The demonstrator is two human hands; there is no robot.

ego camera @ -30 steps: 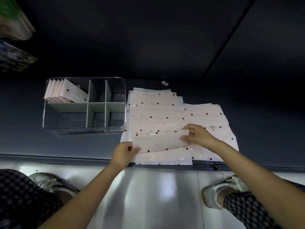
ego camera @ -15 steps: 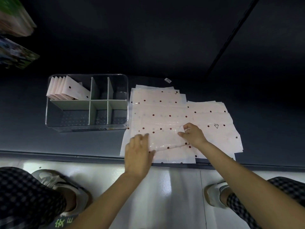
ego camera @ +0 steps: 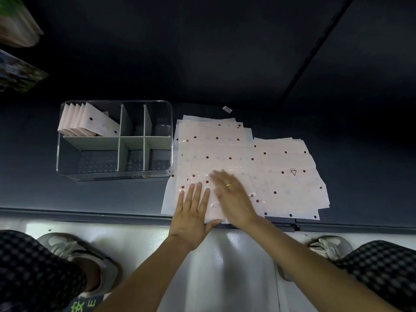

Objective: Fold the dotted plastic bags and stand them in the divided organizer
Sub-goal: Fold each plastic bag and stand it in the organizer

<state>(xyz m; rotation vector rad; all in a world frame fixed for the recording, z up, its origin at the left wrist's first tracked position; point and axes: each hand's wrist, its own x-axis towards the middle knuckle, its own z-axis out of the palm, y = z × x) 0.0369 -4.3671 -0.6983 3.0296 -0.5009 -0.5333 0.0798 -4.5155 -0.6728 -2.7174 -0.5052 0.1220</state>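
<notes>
Your left hand (ego camera: 193, 210) lies flat, fingers spread, pressing the folded dotted bag (ego camera: 212, 206). Your right hand (ego camera: 231, 197), also flat with straight fingers, rests on it just beside.

We count one clear divided organizer (ego camera: 114, 140) with six compartments, five folded dotted bags (ego camera: 87, 120) standing in its far-left one, two hands (ego camera: 193, 212), two shoes (ego camera: 74, 251). Flat bag pile (ego camera: 225, 149): overlapping, can't count.

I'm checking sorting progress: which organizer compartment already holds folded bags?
The far-left compartment of the divided organizer: folded dotted bags stand in it, while the other five hold none.
</notes>
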